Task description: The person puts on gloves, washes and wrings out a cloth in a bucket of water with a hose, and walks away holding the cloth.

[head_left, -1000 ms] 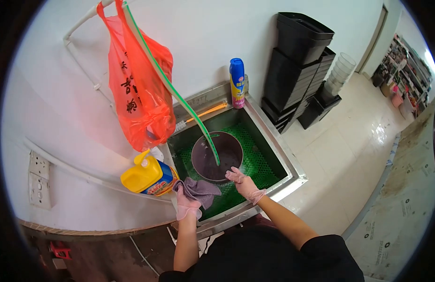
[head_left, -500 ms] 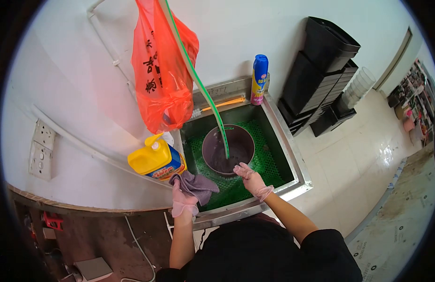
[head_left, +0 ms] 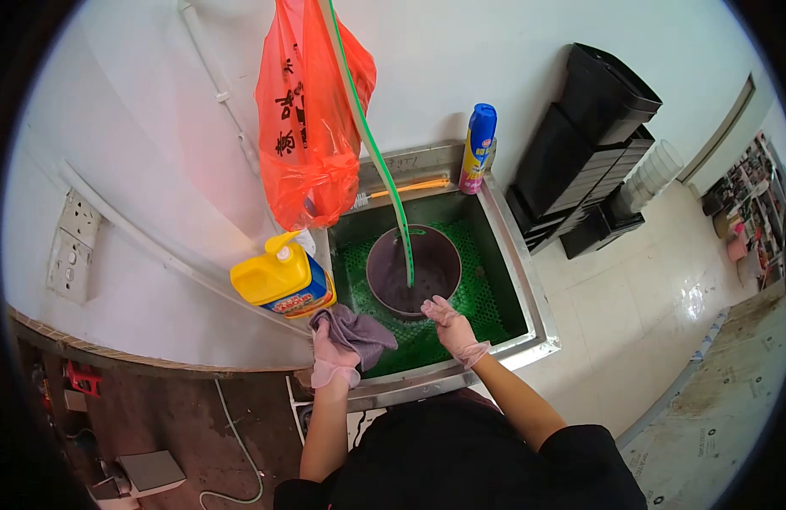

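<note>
My left hand (head_left: pixel 333 357), in a clear plastic glove, is closed on a purple-grey cloth (head_left: pixel 363 333) at the front left of the sink. The cloth hangs partly over the sink's edge. My right hand (head_left: pixel 454 327), gloved likewise, has its fingers stretched out beside the near rim of a dark round bucket (head_left: pixel 441 259); nothing shows in it. Whether its fingertips touch the rim I cannot tell. The bucket stands on green mesh matting (head_left: pixel 486 293) inside the metal sink (head_left: pixel 541 327). A green-striped hose (head_left: pixel 367 136) runs down into the bucket.
A yellow detergent jug (head_left: pixel 282 276) with a pump stands left of the sink, below a hanging red plastic bag (head_left: pixel 312 127). On the back ledge are an orange-handled brush (head_left: pixel 410 188) and a blue-and-yellow spray can (head_left: pixel 478 149). Black bins (head_left: pixel 571 153) are stacked at right.
The view has shifted slightly, so the bag, can and bins sit a little lower and further right. Both hands keep nearly the same place by the bucket, the left still with the cloth.
</note>
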A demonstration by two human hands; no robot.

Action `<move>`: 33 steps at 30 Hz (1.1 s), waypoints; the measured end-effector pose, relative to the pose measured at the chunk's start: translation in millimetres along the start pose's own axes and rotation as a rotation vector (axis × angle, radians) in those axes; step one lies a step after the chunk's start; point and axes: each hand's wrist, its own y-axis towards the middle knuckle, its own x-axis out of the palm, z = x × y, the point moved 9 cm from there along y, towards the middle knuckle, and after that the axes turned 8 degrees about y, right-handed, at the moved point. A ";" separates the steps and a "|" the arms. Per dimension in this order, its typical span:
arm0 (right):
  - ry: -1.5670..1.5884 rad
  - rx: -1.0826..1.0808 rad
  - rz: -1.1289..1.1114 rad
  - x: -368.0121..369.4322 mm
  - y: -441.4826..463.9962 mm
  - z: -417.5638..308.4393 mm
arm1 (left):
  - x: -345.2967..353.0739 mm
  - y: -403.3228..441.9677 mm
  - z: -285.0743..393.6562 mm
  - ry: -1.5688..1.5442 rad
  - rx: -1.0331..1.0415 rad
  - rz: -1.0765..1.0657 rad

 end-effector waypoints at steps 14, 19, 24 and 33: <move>-0.094 -0.089 -0.051 -1.1 -0.7 -5.9 | 9.6 -4.2 -27.8 -0.095 -0.039 -0.024; -0.141 -0.161 -0.058 -2.2 -0.6 -7.1 | 6.7 -20.9 -32.4 -0.143 0.013 0.016; -0.119 -0.104 -0.022 -3.1 3.1 -4.7 | -11.6 -28.3 -24.2 -0.156 0.031 -0.051; -0.038 -0.118 0.107 1.6 2.9 5.0 | -24.0 -31.8 -2.2 -0.132 0.019 -0.074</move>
